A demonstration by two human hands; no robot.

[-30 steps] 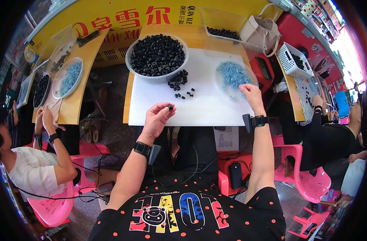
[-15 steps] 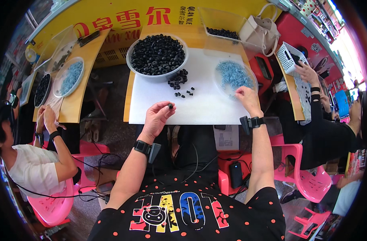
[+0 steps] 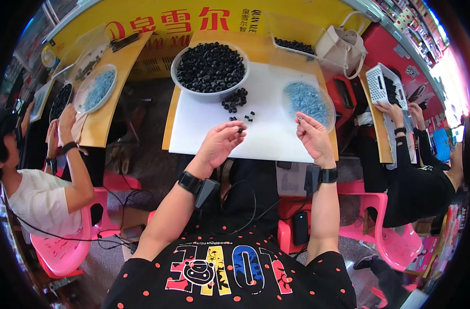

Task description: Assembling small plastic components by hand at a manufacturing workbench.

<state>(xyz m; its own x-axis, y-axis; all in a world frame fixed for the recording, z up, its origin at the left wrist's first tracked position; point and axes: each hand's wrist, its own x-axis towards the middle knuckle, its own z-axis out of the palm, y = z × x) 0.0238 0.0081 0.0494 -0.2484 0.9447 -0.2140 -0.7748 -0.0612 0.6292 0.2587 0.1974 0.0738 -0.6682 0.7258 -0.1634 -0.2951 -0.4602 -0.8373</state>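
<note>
My left hand pinches a small round black part between thumb and fingertips, over the front of a white mat. To its right, my right hand is raised with a tiny pale, clear-looking piece pinched at the fingertips; its exact kind is too small to tell. Just behind that hand lies a shallow clear dish with a pile of tiny light-blue pieces. A round tub heaped with black ring-like parts stands at the back left. Loose black parts and several smaller ones lie before it.
At the table's back right are a clear bin with black parts and a cream handbag. Co-workers sit at side tables on both sides, the left one in white. A red stool with a black device and cables are below.
My right hand has come away from the dish toward the left, now with a tiny piece in its fingertips. My left hand has shifted right, still pinching the black part.
</note>
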